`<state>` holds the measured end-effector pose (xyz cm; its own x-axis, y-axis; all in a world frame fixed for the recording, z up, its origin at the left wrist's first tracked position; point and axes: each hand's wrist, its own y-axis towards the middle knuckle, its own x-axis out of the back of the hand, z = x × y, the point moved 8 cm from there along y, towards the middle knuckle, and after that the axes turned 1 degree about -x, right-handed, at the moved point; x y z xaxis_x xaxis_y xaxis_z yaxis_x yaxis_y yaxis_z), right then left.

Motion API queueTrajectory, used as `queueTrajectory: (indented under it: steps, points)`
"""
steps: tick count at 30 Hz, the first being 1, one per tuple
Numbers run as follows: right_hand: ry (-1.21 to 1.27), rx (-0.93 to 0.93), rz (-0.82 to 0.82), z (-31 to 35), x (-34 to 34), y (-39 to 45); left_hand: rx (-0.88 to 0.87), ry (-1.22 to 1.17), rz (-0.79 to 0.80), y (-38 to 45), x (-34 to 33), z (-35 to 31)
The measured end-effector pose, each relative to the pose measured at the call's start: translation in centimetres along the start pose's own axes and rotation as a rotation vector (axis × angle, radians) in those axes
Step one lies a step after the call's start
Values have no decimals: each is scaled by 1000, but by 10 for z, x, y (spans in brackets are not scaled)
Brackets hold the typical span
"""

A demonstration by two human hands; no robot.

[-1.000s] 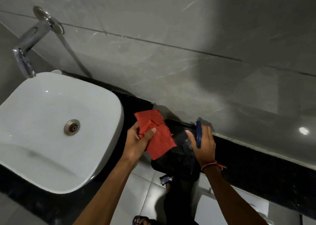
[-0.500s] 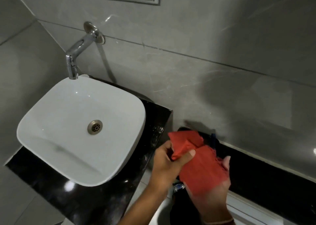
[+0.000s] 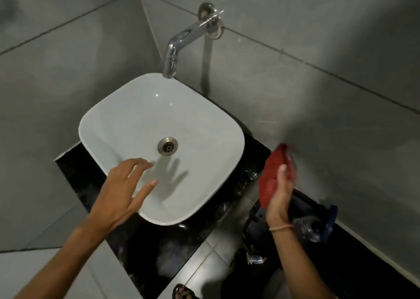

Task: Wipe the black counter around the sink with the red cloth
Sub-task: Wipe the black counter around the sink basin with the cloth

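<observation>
right fingers (image 3: 282, 170) around crumpled red cloth (image 3: 271, 180), left fingers (image 3: 145, 190) spread above glossy white sink (image 3: 127, 117)

The red cloth (image 3: 271, 178) is motion-blurred, partly behind the right hand (image 3: 280, 198). The sink (image 3: 127, 126) hides much of the counter (image 3: 159, 242). A sandalled foot (image 3: 181, 293) is cut off below.

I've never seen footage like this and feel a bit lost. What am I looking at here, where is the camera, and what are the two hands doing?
The camera sits on a person's head, looking down at their own bare hands. No machine is involved. Below is a white sink on a black counter, with a chrome tap coming out of the grey tiled wall. The right hand holds a red cloth, lifted beside the sink's right edge. The left hand is open and empty, hovering over the basin.
</observation>
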<state>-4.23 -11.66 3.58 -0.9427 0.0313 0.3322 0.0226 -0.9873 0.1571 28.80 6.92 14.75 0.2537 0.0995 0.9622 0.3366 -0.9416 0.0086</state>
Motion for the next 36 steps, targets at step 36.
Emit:
queueTrajectory:
  steps: [36]
  points:
    - [-768, 134, 287, -5, -104, 6, -493, 236, 20, 2, -39, 8]
